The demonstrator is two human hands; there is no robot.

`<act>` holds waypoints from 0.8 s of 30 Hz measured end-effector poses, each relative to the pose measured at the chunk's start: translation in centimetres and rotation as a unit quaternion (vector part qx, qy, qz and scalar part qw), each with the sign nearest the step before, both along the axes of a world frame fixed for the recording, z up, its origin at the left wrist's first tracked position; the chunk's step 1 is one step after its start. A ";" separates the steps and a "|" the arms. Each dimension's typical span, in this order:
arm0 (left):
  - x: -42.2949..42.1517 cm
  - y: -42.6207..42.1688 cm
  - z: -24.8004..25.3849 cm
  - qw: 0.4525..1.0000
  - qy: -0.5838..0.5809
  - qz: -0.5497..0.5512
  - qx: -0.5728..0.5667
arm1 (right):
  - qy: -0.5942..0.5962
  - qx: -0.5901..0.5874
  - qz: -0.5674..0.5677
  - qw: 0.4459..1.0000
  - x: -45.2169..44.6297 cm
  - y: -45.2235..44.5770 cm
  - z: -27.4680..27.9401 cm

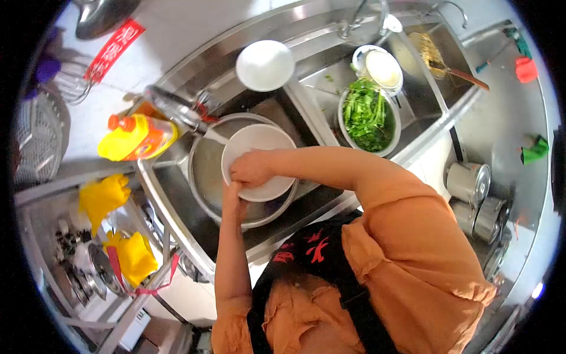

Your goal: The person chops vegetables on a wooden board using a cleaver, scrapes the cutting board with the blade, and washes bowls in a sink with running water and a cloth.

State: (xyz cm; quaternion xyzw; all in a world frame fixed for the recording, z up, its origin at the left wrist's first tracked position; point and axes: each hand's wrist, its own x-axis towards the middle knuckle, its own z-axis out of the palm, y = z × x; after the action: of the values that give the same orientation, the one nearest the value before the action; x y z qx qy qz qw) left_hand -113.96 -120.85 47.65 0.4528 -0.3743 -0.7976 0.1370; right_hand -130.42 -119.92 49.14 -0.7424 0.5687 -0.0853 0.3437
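A white bowl (268, 141) is tilted over a large metal basin (197, 203) of cloudy water in the left sink. My left hand (234, 205) grips the bowl's near-left rim, its fingers partly hidden behind the wall. Inside the bowl, my right hand (253, 167) presses against the inner surface with curled fingers; whatever lies beneath them is hidden. The faucet (171, 106) reaches toward the bowl from the upper left. Another white bowl (265, 65) rests at the back of the sink, beyond my hands.
Leafy greens (368, 115) fill a bowl in the middle sink, beside stacked white dishes (382, 69). A yellow detergent jug (138, 137) stands at the left. Yellow gloves (134, 256) hang over a rail. Metal pots (467, 182) sit at the right, below a wooden-handled utensil (469, 78).
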 end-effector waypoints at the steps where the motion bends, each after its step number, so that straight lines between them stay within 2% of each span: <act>1: 0.3 -0.1 0.1 1.000 -0.011 -0.002 0.006 | -0.014 0.033 -0.072 0.997 -1.0 -0.4 -0.9; 2: 0.5 -0.3 0.2 1.000 -0.023 -0.001 0.012 | -0.028 0.064 -0.141 0.988 -2.0 -0.5 -1.8; 5: -0.4 -1.7 0.8 0.997 -0.075 0.007 -0.022 | 0.050 -0.112 -0.106 0.987 -4.2 1.1 -5.6; 6: -1.0 -2.4 1.2 0.995 -0.094 0.009 -0.042 | 0.038 -0.036 -0.171 0.984 -3.1 2.4 -3.2; 8: -2.2 -3.4 2.7 0.989 -0.142 -0.019 -0.042 | -0.042 0.038 -0.066 0.996 -1.9 3.9 -1.1; 9: -3.0 -3.7 3.7 0.985 -0.163 -0.029 -0.043 | -0.130 0.003 -0.052 0.990 -0.7 5.4 -2.4; 10: -4.0 -3.5 4.8 0.981 -0.179 -0.026 -0.064 | -0.131 0.034 -0.121 0.983 0.0 7.1 1.9; 11: -4.6 -3.6 2.8 0.976 -0.162 -0.036 -0.138 | -0.128 -0.009 -0.148 0.981 0.7 7.6 0.4; 12: -5.8 -3.3 2.2 0.965 -0.149 -0.047 -0.210 | -0.110 -0.002 -0.173 0.979 0.8 7.7 -0.1; 13: -6.3 -3.2 2.0 0.948 -0.138 -0.059 -0.281 | -0.096 0.004 -0.200 0.975 1.0 7.7 -0.6; 14: -6.7 -1.8 1.7 0.891 -0.179 -0.102 -0.403 | -0.149 0.010 -0.244 0.958 0.4 7.6 -1.2; 16: -8.5 -0.8 1.0 0.787 -0.213 -0.139 -0.561 | -0.262 0.034 -0.327 0.908 -0.6 7.2 -1.2; 17: -9.0 -0.9 0.6 0.724 -0.230 -0.158 -0.630 | -0.298 0.002 -0.367 0.881 -0.7 6.7 -5.4; 18: -9.2 -1.9 0.4 0.745 -0.188 -0.195 -0.609 | -0.399 0.062 -0.419 0.813 -1.8 6.8 -0.4; 19: -9.1 -3.8 -1.4 0.769 -0.166 -0.194 -0.586 | -0.450 0.117 -0.401 0.789 -2.7 6.9 -3.6; 20: -9.0 -5.5 -3.0 0.791 -0.145 -0.193 -0.562 | -0.497 0.164 -0.426 0.738 -3.5 7.2 0.6; 21: -9.0 -7.7 -1.8 0.867 -0.128 -0.245 -0.415 | -0.550 0.207 -0.426 0.688 -4.2 7.4 0.5; 22: -9.1 -9.9 -0.6 0.913 -0.136 -0.280 -0.264 | -0.655 0.183 -0.404 0.612 -4.4 7.3 1.3; 23: -8.1 -10.1 -1.0 0.962 -0.100 -0.206 -0.149 | -0.676 0.157 -0.418 0.587 -4.5 7.0 3.1; 24: -6.7 -10.2 -1.8 0.977 -0.037 -0.154 -0.141 | -0.730 0.148 -0.388 0.543 -4.8 6.5 3.3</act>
State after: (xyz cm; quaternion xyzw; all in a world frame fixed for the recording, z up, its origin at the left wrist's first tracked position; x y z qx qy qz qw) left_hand -120.64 -131.07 45.88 0.3949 -0.5531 -0.7310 0.0617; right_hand -135.21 -113.40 52.43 -0.0692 0.3584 -0.6374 0.6787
